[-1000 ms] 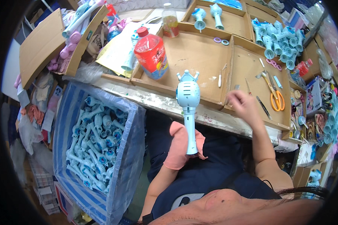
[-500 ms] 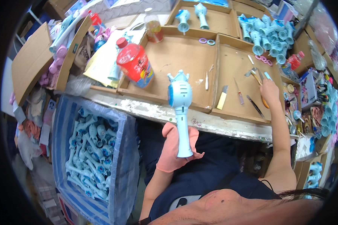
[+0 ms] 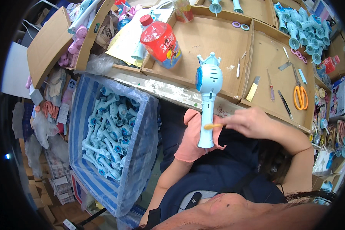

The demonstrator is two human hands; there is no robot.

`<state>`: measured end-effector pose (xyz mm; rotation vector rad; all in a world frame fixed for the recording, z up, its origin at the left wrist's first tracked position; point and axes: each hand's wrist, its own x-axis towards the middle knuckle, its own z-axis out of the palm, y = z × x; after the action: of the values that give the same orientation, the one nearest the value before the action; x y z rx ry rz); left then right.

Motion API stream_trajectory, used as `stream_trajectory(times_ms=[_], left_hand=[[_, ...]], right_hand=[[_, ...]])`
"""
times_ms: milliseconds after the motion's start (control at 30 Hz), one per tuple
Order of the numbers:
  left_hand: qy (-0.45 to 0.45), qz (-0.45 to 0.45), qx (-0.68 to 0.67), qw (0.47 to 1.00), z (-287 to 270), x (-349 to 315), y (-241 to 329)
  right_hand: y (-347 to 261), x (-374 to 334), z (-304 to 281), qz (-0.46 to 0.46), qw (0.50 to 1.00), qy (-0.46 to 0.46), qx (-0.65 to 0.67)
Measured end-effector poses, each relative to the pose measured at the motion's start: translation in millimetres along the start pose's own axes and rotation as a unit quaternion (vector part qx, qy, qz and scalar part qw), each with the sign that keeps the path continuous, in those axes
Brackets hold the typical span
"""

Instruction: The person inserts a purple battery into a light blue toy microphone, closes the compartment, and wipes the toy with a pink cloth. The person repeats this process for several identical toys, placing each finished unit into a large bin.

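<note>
My left hand, covered in a coral-pink cloth or glove, is closed around the handle of a light-blue toy wand. The wand stands nearly upright, its crowned round head at the top and its flared end below. From the right, my right hand pinches a slim yellow-orange tool with a rounded end. That end overlaps the wand's lower handle; whether it touches cannot be made out, nor can the tool's exact kind.
Orange-handled scissors, a yellow cutter, tweezers and a screwdriver lie in the right cardboard tray. A red-labelled bottle stands beyond the wand. Left, a blue-striped bag holds many wands.
My right hand has come from the tool tray to the wand handle, bringing the yellow-orange tool. My left hand keeps its hold on the wand. The whole view has shifted.
</note>
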<state>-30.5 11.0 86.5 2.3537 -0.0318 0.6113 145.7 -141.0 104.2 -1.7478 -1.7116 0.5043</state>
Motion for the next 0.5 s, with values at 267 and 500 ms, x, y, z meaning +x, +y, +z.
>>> stream_trajectory(times_ms=[267, 500], left_hand=[[-0.045, -0.168, -0.072, 0.982, 4.0, -5.6, 5.6], [-0.029, -0.108, -0.079, 0.991, 1.1, 1.4, 6.4]], right_hand=[[11.2, 14.0, 5.8, -0.030, 0.996, 0.089, 0.010], [12.6, 18.0, 2.9, 0.030, 0.999, 0.042, 0.006]])
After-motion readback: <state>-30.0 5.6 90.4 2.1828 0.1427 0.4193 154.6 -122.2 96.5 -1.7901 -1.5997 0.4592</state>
